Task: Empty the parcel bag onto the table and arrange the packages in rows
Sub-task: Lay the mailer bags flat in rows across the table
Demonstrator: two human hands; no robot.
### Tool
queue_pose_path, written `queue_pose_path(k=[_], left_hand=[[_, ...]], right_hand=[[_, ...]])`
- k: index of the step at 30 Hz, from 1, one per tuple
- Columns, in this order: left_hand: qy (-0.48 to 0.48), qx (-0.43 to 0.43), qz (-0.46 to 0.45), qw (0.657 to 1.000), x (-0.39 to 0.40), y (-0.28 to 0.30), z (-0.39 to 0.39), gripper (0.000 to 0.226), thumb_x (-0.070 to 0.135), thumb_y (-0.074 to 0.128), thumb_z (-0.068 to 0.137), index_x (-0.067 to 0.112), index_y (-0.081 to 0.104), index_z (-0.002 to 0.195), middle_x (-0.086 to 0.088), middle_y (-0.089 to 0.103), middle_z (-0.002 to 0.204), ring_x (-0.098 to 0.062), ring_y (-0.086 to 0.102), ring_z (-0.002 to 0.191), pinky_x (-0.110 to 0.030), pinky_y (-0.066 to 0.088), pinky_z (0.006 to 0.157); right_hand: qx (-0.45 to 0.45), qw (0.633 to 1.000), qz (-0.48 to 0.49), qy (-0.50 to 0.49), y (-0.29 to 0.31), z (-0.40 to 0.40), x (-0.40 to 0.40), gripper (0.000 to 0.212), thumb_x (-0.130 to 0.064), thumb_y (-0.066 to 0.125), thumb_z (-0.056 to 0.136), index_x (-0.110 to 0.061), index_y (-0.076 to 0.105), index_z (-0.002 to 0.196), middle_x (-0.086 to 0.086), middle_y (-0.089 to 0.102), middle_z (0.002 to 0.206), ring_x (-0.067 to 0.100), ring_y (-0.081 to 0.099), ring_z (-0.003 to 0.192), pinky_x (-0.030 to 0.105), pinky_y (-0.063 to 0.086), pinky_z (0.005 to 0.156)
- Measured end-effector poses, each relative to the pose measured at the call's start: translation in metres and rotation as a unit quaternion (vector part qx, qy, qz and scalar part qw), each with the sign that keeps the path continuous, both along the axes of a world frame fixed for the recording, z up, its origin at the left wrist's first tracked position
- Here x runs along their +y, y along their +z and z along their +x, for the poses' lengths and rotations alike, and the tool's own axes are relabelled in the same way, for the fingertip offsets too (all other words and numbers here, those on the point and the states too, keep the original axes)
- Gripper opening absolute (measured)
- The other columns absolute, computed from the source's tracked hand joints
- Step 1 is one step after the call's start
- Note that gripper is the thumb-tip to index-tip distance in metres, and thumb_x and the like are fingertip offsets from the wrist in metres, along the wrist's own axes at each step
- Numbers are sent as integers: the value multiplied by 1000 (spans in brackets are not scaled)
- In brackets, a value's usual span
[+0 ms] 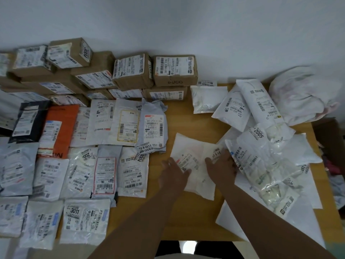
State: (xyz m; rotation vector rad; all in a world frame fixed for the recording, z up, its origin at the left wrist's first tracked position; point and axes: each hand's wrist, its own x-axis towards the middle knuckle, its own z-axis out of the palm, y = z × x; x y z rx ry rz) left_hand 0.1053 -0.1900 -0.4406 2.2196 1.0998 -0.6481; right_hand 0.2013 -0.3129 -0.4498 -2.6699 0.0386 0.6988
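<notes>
Both hands [173,173] [221,170] rest on a white package [194,165] on the table [186,217].

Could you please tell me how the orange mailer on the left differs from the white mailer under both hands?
The orange mailer is bright orange; the white mailer is pale and slightly see-through. The orange mailer is tucked into a row, overlapped by neighbouring packages; the white mailer lies apart on bare table. Nobody touches the orange mailer, while the left hand and right hand rest on the white mailer. Both lie flat and carry printed shipping labels.
</notes>
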Motion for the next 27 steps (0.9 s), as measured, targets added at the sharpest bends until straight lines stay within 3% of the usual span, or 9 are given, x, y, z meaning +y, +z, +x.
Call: queue_pose_path(k=[4,8,12,15,20,22,24,27], left_hand=[[50,12,-29,998,2,0,12,73,55,48,94,8,20,143,-13,38,139,-32,55,118,-41,50,84],[79,-32,-54,995,9,0,18,57,41,46,99,6,24,139,-17,46,135,-34,55,118,-40,48,86],[42,-95,-67,992,12,1,24,50,32,44,100,11,32,143,-15,37,144,-30,48,125,-38,45,97],[40,-112,-57,991,16,5,27,50,31,43,99,16,36,146,-12,27,151,-27,40,131,-36,40,102],[-29,-204,196,959,57,7,26,55,29,55,85,24,45,139,-12,30,150,-36,31,133,-52,33,106],[-38,-168,189,967,82,5,32,63,40,53,89,32,32,148,-10,12,160,-36,11,145,-52,18,115],[-49,-116,153,980,103,-1,37,68,49,47,93,35,19,153,-6,-5,163,-33,-4,149,-49,7,119],[-63,-93,116,987,117,-7,41,71,50,46,93,33,14,155,-6,-8,163,-33,-6,149,-48,7,121]], right_hand=[[9,1000,20,12,4,-5,8,97,-43,67,87,-15,3,155,20,19,156,39,24,142,52,24,112],[-32,998,29,36,10,8,21,86,-35,66,86,-23,13,153,20,22,151,42,29,135,55,29,108],[-26,997,64,42,6,27,39,88,-46,71,83,-31,18,151,18,9,154,40,29,137,55,36,108],[-24,998,55,34,0,43,48,84,-40,68,88,-28,17,153,19,3,156,39,22,140,48,32,110],[-85,995,16,55,-12,54,67,75,-48,62,89,-23,26,150,20,9,155,42,22,139,52,28,111],[-101,991,-4,83,-14,48,72,79,-58,58,87,-23,26,151,19,7,158,43,17,142,57,22,113],[-101,981,-21,165,-21,38,72,89,-70,51,84,-28,17,155,16,-3,162,43,0,147,58,6,116],[-61,956,-37,285,-36,26,70,100,-89,22,74,-35,0,156,8,-19,163,40,-25,145,59,-11,115]])
